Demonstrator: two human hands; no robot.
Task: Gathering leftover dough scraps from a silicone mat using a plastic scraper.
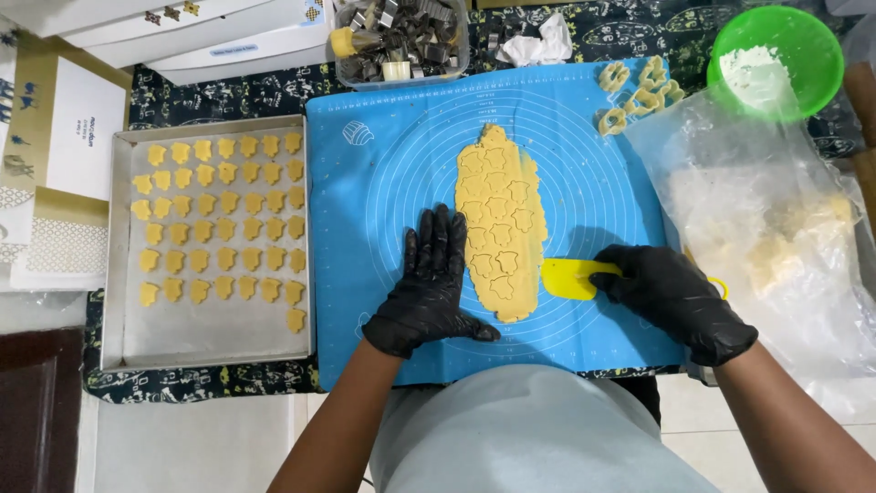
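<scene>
while cut shapes score the long yellow dough sheet (500, 224) | left hand (429, 288) spread flat | right hand (671, 292) pinching yellow scraper (570, 278)

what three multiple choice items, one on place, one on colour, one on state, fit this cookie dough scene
1. Where does the baking tray of cut shapes lie?
A. left of the blue mat
B. right of the mat
C. on top of the mat

2. What colour is the scraper in the right hand?
A. red
B. yellow
C. white

3. How is the left hand placed?
A. closed round a cutter
B. lifted clear of the mat
C. flat, fingers spread, on the mat beside the dough sheet

Answers:
1 A: the tray sits off the mat's left edge.
2 B: the blade at the dough's right edge is yellow.
3 C: the gloved palm presses the mat, holding nothing.
</scene>
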